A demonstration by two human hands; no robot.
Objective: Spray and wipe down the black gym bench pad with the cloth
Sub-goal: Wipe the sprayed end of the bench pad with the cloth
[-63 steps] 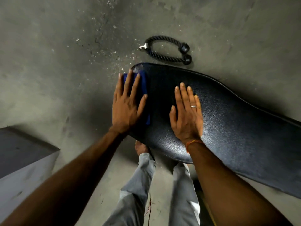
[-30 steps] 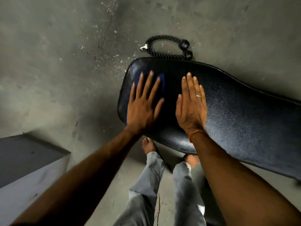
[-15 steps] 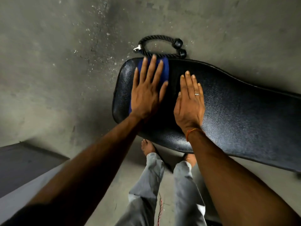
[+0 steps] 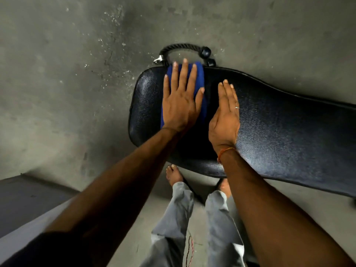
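Our left hand (image 4: 181, 105) presses flat, fingers spread, on the blue cloth (image 4: 199, 78) at the bench pad's (image 4: 289, 135) far left end; our right hand (image 4: 225, 120) rests open beside it, grasping nothing.

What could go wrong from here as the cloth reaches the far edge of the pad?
The blue cloth under the left hand already overhangs the far edge of the bench pad; pushed further, it may slip off onto the rope handle on the floor. The right hand rests flat on bare pad, possibly smudging it.
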